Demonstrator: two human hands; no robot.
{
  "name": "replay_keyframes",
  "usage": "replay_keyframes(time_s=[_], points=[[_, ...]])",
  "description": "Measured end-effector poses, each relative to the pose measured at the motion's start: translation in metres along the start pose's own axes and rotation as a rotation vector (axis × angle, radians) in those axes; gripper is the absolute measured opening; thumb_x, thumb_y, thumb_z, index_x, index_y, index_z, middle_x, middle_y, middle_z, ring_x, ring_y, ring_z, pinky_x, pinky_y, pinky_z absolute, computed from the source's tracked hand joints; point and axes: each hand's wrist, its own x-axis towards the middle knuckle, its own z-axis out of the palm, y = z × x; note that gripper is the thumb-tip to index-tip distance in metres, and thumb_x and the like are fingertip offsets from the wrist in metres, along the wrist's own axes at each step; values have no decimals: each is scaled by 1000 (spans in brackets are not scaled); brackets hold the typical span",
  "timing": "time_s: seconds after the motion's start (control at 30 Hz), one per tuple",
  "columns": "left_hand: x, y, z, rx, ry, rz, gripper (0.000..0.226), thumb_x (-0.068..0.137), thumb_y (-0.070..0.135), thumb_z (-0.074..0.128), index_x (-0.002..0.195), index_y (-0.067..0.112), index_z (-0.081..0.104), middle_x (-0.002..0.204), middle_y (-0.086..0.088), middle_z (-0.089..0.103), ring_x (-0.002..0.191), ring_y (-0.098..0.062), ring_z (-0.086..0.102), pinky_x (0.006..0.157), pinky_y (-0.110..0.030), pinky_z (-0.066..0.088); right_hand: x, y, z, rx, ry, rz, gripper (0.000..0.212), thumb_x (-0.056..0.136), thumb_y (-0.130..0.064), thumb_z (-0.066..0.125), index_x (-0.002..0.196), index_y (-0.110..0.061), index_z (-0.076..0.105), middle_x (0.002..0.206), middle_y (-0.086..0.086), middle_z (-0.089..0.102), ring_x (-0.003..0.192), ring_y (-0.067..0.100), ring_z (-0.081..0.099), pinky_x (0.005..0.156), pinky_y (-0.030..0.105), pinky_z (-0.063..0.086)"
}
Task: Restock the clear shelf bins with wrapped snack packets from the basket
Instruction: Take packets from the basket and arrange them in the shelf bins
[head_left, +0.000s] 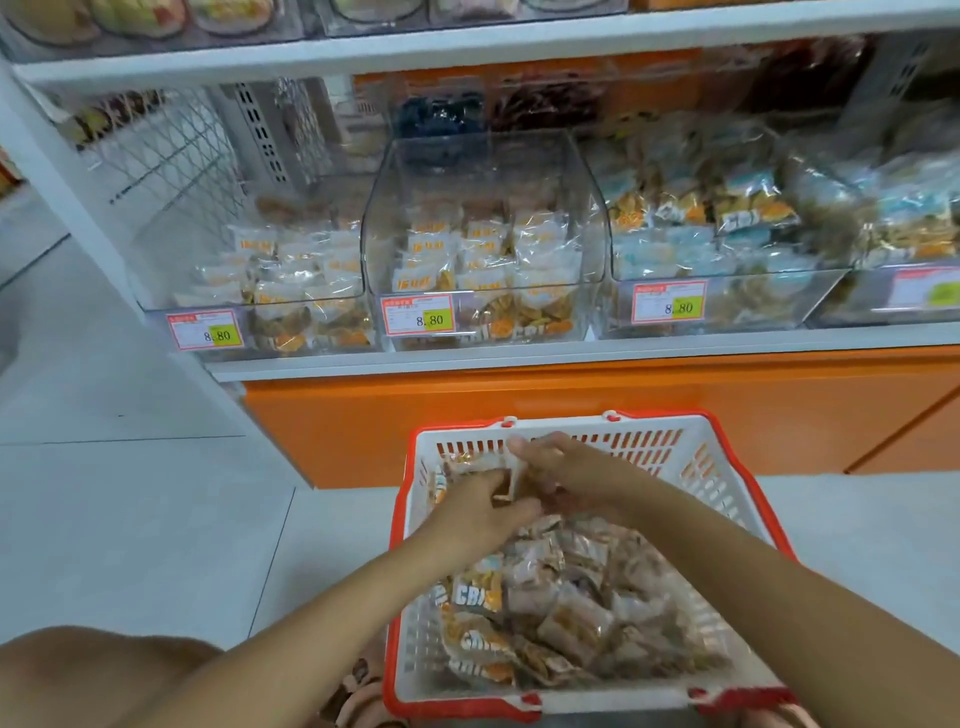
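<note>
A white basket with a red rim sits on the floor in front of me, filled with wrapped snack packets. Both hands are inside its far end. My left hand curls its fingers round packets at the far left of the pile. My right hand lies over the same bunch of packets, fingers bent around them. On the shelf above stand clear bins: the left bin, the middle bin and a right bin, each partly filled with similar packets.
Price tags reading 8.80 are stuck on the bin fronts. An orange cabinet base runs below the white shelf. Pale floor tiles lie to the left. My knee shows at the bottom left. Another shelf with bins sits above.
</note>
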Motion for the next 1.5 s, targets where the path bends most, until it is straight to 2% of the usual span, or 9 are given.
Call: replay_keyframes(time_s=[0.13, 0.23, 0.47, 0.67, 0.77, 0.93, 1.17, 1.4, 1.5], points=[[17, 47, -9, -488, 95, 20, 19, 92, 1, 51, 99, 4, 68, 102, -19, 71, 81, -24, 69, 78, -34, 58, -44, -46, -65, 58, -6, -167, 54, 74, -42, 67, 119, -13, 60, 112, 9, 66, 93, 16, 69, 82, 27, 55], [28, 88, -14, -719, 40, 117, 16, 92, -6, 50, 96, -1, 64, 86, -14, 71, 67, -13, 68, 65, -21, 57, -70, -74, -101, -105, 186, -307, 22, 86, -31, 64, 94, -12, 72, 79, 5, 70, 68, 10, 64, 68, 24, 51], [71, 161, -3, -576, 114, 315, 20, 98, 16, 47, 96, 6, 64, 85, -8, 75, 86, -19, 72, 71, -20, 57, -95, -100, -170, -164, 520, -440, 40, 93, -41, 55, 79, -8, 73, 75, 9, 69, 64, 11, 57, 64, 25, 43], [100, 212, 16, -752, 38, 302, 27, 100, 24, 40, 102, 11, 63, 89, -10, 75, 81, -21, 73, 69, -26, 59, -82, -108, -221, 386, 535, -477, 23, 96, -24, 55, 86, -6, 65, 65, 7, 63, 57, 17, 50, 45, 20, 37], [116, 228, 23, -559, 137, 324, 31, 101, 25, 42, 113, 8, 64, 93, -5, 74, 81, -14, 72, 71, -23, 58, -70, -118, -250, 282, 674, -461, 33, 99, -26, 51, 70, -11, 57, 42, -4, 50, 35, 7, 39, 37, 20, 29], [152, 234, -13, 532, 559, 609, 30, 99, 24, 44, 122, 21, 63, 115, 5, 67, 104, -12, 60, 87, -26, 45, -42, -152, -308, -110, 835, -438, 33, 97, -24, 56, 76, 0, 64, 45, 3, 59, 39, 12, 48, 43, 19, 40], [193, 230, -34, 1074, 550, 563, 34, 97, 32, 40, 121, 16, 59, 124, -2, 60, 112, -20, 53, 90, -32, 43, 37, -182, -310, -610, 765, -179, 33, 95, -29, 58, 106, 1, 68, 94, 14, 70, 77, 30, 67, 67, 30, 56], [197, 226, -34, 1021, 578, 675, 31, 97, 35, 42, 115, 23, 65, 116, 3, 66, 105, -17, 57, 88, -29, 40, 35, -154, -278, -630, 1191, -334, 42, 89, -28, 65, 120, -1, 53, 122, 19, 54, 105, 36, 57, 85, 39, 47], [177, 215, -34, 564, 518, 794, 24, 97, 28, 49, 105, 17, 69, 105, 3, 68, 93, -12, 58, 81, -26, 44, 7, -134, -245, -604, 1234, -605, 22, 93, -29, 59, 92, -9, 51, 87, 5, 57, 80, 28, 57, 65, 34, 40]])
